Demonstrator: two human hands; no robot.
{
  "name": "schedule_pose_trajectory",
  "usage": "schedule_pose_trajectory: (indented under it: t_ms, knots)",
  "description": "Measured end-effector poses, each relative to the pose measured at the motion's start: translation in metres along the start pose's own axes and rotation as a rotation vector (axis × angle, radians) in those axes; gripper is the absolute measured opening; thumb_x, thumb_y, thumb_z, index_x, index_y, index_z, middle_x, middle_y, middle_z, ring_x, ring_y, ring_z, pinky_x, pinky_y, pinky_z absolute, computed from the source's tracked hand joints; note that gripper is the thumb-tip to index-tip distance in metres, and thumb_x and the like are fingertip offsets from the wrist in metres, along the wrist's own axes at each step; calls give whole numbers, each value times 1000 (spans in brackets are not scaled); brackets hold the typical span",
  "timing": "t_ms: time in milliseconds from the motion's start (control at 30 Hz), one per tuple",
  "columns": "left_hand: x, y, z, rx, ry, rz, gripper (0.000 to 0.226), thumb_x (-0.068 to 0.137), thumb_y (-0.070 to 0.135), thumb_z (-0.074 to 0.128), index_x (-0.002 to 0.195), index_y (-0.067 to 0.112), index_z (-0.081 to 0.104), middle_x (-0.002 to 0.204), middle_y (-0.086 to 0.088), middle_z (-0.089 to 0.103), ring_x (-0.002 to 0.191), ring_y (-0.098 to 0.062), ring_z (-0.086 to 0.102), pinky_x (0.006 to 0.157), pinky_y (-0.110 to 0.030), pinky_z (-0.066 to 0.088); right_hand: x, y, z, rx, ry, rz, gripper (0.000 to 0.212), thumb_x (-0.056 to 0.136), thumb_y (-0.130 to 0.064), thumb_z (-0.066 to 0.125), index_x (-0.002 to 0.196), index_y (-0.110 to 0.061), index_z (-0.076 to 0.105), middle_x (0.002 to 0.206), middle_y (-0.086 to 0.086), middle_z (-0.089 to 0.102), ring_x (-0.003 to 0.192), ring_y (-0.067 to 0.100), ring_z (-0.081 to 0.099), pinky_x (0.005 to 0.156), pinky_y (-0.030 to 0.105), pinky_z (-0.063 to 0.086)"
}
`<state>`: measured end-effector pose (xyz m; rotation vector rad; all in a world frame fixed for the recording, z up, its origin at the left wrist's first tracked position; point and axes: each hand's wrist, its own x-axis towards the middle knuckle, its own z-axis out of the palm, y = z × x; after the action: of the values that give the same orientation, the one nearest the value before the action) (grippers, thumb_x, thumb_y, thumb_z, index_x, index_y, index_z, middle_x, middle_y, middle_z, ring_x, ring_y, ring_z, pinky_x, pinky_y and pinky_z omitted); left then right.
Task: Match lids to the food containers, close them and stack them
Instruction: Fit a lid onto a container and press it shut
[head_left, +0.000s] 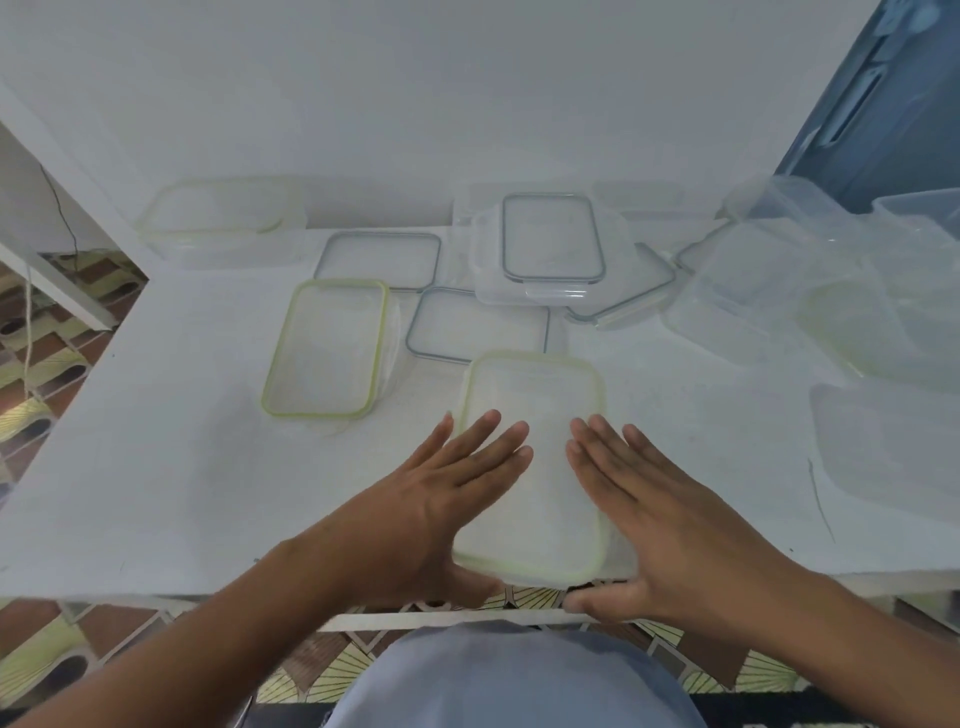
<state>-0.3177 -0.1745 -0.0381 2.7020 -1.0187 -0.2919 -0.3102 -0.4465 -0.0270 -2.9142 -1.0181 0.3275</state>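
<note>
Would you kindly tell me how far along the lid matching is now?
Done: the left green box looks lidded. In hand: the left hand and right hand press flat on a green lid at the table edge. Left: loose grey lids, open tubs on the right, and all stacking.

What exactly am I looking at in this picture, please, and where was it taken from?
There is no machine here. A person is working with bare hands, and the single picture comes from a camera worn on their head, looking down. The left hand and right hand lie flat, fingers straight, on a green-rimmed lid. That lid seems to sit on a clear container at the near edge of the white table. Nothing is gripped. Farther back lie a second green-rimmed lid, loose grey-rimmed lids and what looks like a closed box. Clear empty containers stand on the right.
</note>
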Motion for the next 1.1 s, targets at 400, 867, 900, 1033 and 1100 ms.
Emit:
schedule_pose_trajectory:
  t_ms: [400, 867, 900, 1033, 1100]
  knots:
    - [-10, -72, -56, 293, -184, -78, 102, 96, 15, 60, 152, 64, -10, 160, 40, -6, 153, -3, -21, 127, -54, 2, 8, -29, 14, 10, 173, -227, 82, 97, -74, 30, 154, -16, 37, 163, -2, 26, 153, 9, 14, 120, 39, 11]
    - [0, -36, -9, -687, 604, -1016, 38, 93, 60, 60, 105, 24, 58, 87, 1, 67, 79, -23, 66, 76, -43, 56, 56, 15, -3, 1086, 464, 687, 42, 92, -65, 48, 111, -30, 60, 108, -12, 65, 96, 8, 62, 82, 31, 51]
    - [5, -31, -4, -733, 548, -1029, 47, 92, 66, 54, 104, 20, 54, 86, -1, 64, 79, -25, 63, 73, -43, 51, 61, 18, -1, 1065, 387, 705, 44, 93, -66, 44, 103, -25, 58, 100, -8, 65, 90, 12, 62, 78, 34, 50]
    - [15, -22, 5, -788, 560, -1041, 51, 100, 61, 40, 85, 13, 45, 76, -2, 52, 70, -22, 48, 65, -39, 37, 70, 14, 8, 1041, 285, 710, 51, 96, -60, 48, 80, -11, 46, 73, 0, 52, 67, 20, 50, 61, 34, 37]
    - [16, -23, 4, -768, 585, -1045, 51, 102, 60, 37, 82, 13, 44, 74, -3, 52, 70, -25, 48, 64, -40, 36, 71, 16, 8, 1079, 289, 716, 50, 96, -58, 49, 74, -14, 40, 69, 2, 47, 63, 20, 45, 59, 33, 34]
